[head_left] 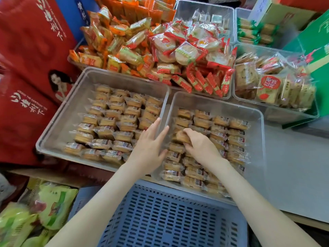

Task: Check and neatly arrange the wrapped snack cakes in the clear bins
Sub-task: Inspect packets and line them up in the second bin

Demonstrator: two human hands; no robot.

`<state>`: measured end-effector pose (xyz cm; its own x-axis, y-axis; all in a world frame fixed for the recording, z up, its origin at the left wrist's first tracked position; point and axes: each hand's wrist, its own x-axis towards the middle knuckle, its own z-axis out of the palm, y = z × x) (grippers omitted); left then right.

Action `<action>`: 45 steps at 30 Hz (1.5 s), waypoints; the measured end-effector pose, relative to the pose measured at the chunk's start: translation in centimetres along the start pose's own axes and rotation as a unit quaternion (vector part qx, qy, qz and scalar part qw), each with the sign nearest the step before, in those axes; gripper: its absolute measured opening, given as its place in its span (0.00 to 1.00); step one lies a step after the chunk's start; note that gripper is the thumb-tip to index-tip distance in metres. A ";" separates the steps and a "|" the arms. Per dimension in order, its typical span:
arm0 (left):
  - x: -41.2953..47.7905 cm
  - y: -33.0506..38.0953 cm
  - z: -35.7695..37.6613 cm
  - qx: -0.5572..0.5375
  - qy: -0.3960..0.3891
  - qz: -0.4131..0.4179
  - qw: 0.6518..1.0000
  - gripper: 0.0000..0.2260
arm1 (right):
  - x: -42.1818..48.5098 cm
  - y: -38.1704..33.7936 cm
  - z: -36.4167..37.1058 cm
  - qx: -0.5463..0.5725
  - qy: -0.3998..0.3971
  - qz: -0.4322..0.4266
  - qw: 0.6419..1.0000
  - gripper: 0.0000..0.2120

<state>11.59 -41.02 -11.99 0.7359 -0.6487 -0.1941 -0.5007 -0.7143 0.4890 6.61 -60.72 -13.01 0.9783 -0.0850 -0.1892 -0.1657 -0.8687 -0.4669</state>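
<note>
Head view. The right hand (201, 145), centre frame, curls thumb and fingers round one snack cake (182, 136) at the left column of the right bin (213, 101). The cake's long axis runs roughly left to right, like its neighbours. The left hand (151, 147), fingers straight and spread, lies just beside, across the wall shared with the left bin (58, 122). The gap beneath the held cake is hidden; label print is unreadable.

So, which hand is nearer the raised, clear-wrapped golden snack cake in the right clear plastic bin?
Right. The right hand grips the snack cake; the left hand lies open just left of it.
</note>
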 end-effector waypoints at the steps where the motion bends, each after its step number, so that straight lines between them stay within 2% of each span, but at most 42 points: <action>1: 0.0 -0.1 0.2 -0.002 0.006 0.003 1.000 0.33 | 0.5 -0.1 0.7 -0.052 0.000 -0.013 0.999 0.22; 4: 0.0 -0.4 0.5 -0.004 0.022 0.011 1.000 0.33 | 1.4 -0.3 2.6 -0.186 -0.033 -0.026 0.982 0.24; 7: 0.1 -0.7 0.8 -0.011 0.026 0.011 1.000 0.32 | 1.7 0.2 3.4 -0.191 -0.051 -0.020 0.980 0.24; 9: 0.1 -0.7 0.9 -0.015 0.030 0.016 0.999 0.32 | 1.7 0.8 3.7 -0.134 -0.012 -0.039 0.990 0.21; 11: 0.1 -0.8 1.0 -0.016 0.034 0.020 0.999 0.31 | 1.9 1.1 3.6 -0.073 0.065 -0.057 0.994 0.18; 14: 0.1 -0.8 1.0 -0.021 0.038 0.022 0.999 0.31 | 2.5 1.7 3.8 -0.098 0.147 -0.063 0.982 0.16; 19: -0.1 -0.7 0.9 -0.024 0.040 0.030 0.998 0.30 | 4.7 1.0 3.2 -0.153 0.144 -0.043 0.977 0.11; 26: 0.0 -0.8 0.9 -0.016 0.042 0.027 0.999 0.29 | 4.6 0.4 3.5 -0.164 0.177 -0.093 0.966 0.13; 32: 0.0 -0.7 0.8 0.002 0.041 0.018 0.999 0.29 | 1.5 -1.5 0.0 -0.067 0.276 -0.149 0.947 0.05; 34: -0.2 -0.6 0.5 0.013 0.044 0.013 0.999 0.28 | -0.7 -2.8 -2.2 0.018 0.311 -0.119 0.943 0.04; 36: -0.5 0.0 0.2 0.013 0.059 -0.003 0.998 0.27 | -3.1 -4.0 -4.4 0.144 0.315 -0.031 0.938 0.03; 37: -0.8 0.8 -0.2 -0.016 0.072 -0.012 0.997 0.26 | -4.3 -4.6 -5.5 0.204 0.311 0.015 0.928 0.03; 39: -1.7 3.2 -1.6 -0.162 0.084 -0.015 0.983 0.20 | -6.7 -5.5 -7.1 0.275 0.298 0.084 0.910 0.02; 41: -3.1 5.8 -2.9 -0.356 0.065 0.001 0.932 0.11 | -9.0 -6.3 -8.0 0.325 0.276 0.115 0.897 0.01; 42: -3.8 6.8 -3.5 -0.408 0.061 0.003 0.911 0.08 | -10.1 -6.7 -8.3 0.352 0.265 0.118 0.890 0.01; 45: -5.7 8.6 -5.0 -0.467 0.068 -0.016 0.881 0.06 | -13.0 -7.3 -9.0 0.434 0.224 0.097 0.867 0.02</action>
<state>5.34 -42.15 -2.41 0.8222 -0.5494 -0.1487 0.0691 -0.1629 0.9842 -3.79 -57.62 0.64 0.8396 -0.5382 -0.0733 -0.1741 -0.1389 -0.9749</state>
